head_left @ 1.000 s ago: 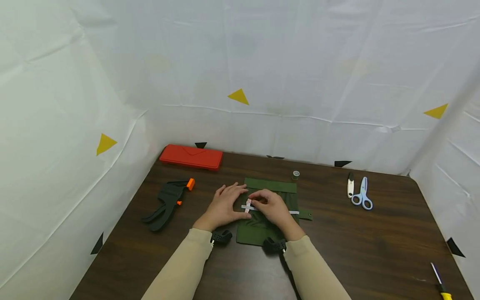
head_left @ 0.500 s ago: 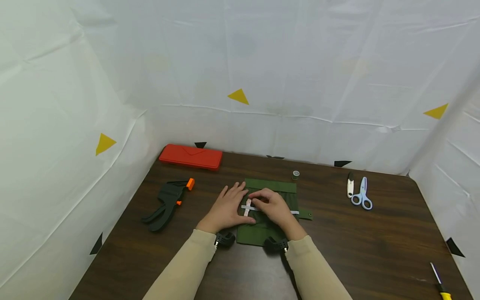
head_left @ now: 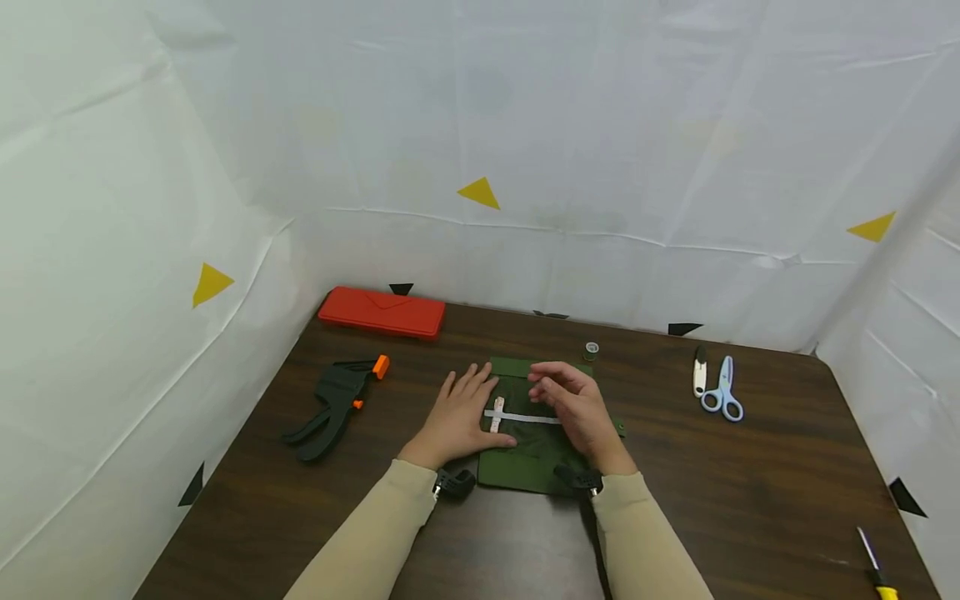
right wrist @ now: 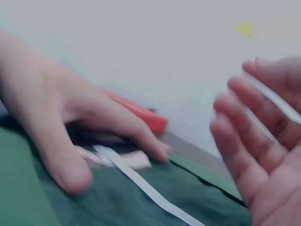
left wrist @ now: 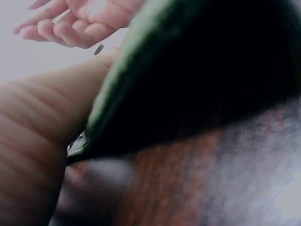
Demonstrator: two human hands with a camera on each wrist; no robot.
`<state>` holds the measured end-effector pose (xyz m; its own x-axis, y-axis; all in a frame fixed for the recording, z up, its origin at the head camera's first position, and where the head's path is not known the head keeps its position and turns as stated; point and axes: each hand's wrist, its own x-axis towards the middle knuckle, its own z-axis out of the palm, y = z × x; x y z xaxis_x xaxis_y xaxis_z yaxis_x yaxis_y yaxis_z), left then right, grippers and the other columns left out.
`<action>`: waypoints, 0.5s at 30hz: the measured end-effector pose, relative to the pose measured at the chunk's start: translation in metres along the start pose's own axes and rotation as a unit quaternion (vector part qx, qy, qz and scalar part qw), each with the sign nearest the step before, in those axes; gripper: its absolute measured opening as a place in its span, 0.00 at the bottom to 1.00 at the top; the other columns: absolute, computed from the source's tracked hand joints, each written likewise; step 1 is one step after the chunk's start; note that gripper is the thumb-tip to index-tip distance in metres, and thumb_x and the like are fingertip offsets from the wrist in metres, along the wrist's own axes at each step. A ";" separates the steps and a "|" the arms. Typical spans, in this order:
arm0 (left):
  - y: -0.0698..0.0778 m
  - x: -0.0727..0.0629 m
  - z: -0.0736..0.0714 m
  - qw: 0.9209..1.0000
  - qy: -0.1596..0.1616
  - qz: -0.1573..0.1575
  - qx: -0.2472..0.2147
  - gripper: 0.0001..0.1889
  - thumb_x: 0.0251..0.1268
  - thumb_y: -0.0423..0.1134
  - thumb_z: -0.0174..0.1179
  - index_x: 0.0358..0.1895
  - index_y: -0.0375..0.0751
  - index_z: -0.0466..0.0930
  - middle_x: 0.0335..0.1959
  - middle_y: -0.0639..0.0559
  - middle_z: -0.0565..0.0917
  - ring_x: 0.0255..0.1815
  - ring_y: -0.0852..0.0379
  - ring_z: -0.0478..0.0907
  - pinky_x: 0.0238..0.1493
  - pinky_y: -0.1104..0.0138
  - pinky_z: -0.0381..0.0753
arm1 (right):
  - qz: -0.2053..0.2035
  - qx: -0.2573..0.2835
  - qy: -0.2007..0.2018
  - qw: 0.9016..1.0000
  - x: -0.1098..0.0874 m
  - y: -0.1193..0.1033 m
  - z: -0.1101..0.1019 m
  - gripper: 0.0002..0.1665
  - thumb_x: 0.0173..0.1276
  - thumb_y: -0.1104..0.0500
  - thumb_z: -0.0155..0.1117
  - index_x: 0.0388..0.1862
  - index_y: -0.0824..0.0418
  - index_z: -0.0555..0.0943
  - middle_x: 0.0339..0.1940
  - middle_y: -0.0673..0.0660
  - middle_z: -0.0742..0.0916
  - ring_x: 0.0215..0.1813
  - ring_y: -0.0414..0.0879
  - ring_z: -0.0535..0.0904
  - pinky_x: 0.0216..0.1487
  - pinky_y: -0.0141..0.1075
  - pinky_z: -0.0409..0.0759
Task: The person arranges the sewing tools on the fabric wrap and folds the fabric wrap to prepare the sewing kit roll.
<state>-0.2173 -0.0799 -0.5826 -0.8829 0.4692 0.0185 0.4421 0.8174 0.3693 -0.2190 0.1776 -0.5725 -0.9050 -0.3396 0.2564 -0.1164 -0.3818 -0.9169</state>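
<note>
A green fabric case lies unfolded on the dark wooden table, with a white elastic band running across it. Tucked under the band near the left side is a small pale pink strip; its exact kind is unclear. My left hand rests spread over the case's left edge, its thumb below the strip. In the right wrist view, the pink strip lies between that hand's thumb and fingers. My right hand hovers over the right half of the case, fingers loosely bent and holding nothing.
At the back left is a red case, with a black and orange clamp in front. A thread spool stands behind the green case. Thread snips and blue scissors lie right; a screwdriver sits front right.
My right hand has let go of the pink strip and moved right and up from it. The left hand has shifted slightly, its thumb sliding right below the strip.
</note>
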 end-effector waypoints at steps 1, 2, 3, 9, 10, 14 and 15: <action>0.000 0.000 0.000 1.000 -0.002 -0.001 0.001 0.64 0.57 0.83 0.66 0.88 0.45 0.59 0.93 0.50 0.51 0.94 0.46 0.45 0.92 0.40 0.40 | -0.012 0.017 0.002 1.000 0.000 -0.002 -0.003 0.20 0.86 0.66 0.57 0.70 0.77 0.77 0.55 0.57 0.90 0.51 0.48 0.89 0.58 0.38 0.90; -0.001 0.001 0.000 1.000 -0.003 -0.001 0.002 0.64 0.58 0.83 0.66 0.89 0.45 0.58 0.93 0.51 0.50 0.94 0.46 0.45 0.92 0.40 0.40 | -0.023 0.034 0.004 0.999 -0.001 -0.004 -0.007 0.20 0.86 0.67 0.56 0.70 0.77 0.77 0.55 0.58 0.90 0.52 0.48 0.89 0.58 0.38 0.90; -0.001 0.001 0.000 1.000 -0.005 -0.001 0.002 0.64 0.58 0.83 0.65 0.89 0.45 0.58 0.93 0.51 0.50 0.94 0.46 0.45 0.92 0.40 0.40 | -0.032 0.050 0.007 0.998 -0.002 -0.006 -0.011 0.19 0.86 0.68 0.56 0.69 0.75 0.78 0.55 0.57 0.90 0.52 0.48 0.89 0.59 0.38 0.90; -0.003 0.001 0.002 1.000 -0.010 -0.001 -0.006 0.63 0.60 0.82 0.64 0.90 0.46 0.55 0.93 0.53 0.47 0.94 0.48 0.43 0.92 0.42 0.37 | -0.098 0.096 0.048 0.989 -0.015 -0.022 -0.044 0.19 0.87 0.70 0.51 0.69 0.76 0.78 0.56 0.59 0.91 0.52 0.50 0.90 0.57 0.38 0.90; -0.003 0.000 0.003 1.000 -0.009 0.000 -0.008 0.63 0.60 0.82 0.64 0.90 0.46 0.56 0.93 0.53 0.47 0.94 0.48 0.43 0.92 0.41 0.37 | -0.104 0.095 0.060 0.988 -0.018 -0.024 -0.049 0.18 0.87 0.69 0.52 0.68 0.76 0.78 0.56 0.59 0.91 0.51 0.50 0.90 0.56 0.38 0.90; -0.004 0.000 0.004 1.000 -0.004 0.003 -0.009 0.62 0.60 0.82 0.65 0.89 0.47 0.56 0.93 0.53 0.48 0.94 0.47 0.44 0.92 0.41 0.38 | -0.107 0.065 0.126 0.984 -0.025 -0.032 -0.066 0.17 0.87 0.66 0.56 0.65 0.76 0.79 0.52 0.58 0.92 0.48 0.48 0.89 0.52 0.36 0.90; -0.004 0.000 0.005 1.000 -0.003 0.004 -0.010 0.62 0.60 0.81 0.65 0.89 0.47 0.57 0.93 0.52 0.48 0.94 0.46 0.45 0.92 0.40 0.39 | -0.106 0.053 0.144 0.982 -0.026 -0.034 -0.069 0.17 0.87 0.66 0.56 0.65 0.77 0.79 0.51 0.58 0.91 0.47 0.48 0.89 0.51 0.35 0.90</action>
<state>-0.2186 -0.0819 -0.5886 -0.8785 0.4775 0.0167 0.4460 0.8070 0.3871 -0.2196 0.2591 -0.5695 -0.9449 0.0100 0.3271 -0.2860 -0.5111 -0.8105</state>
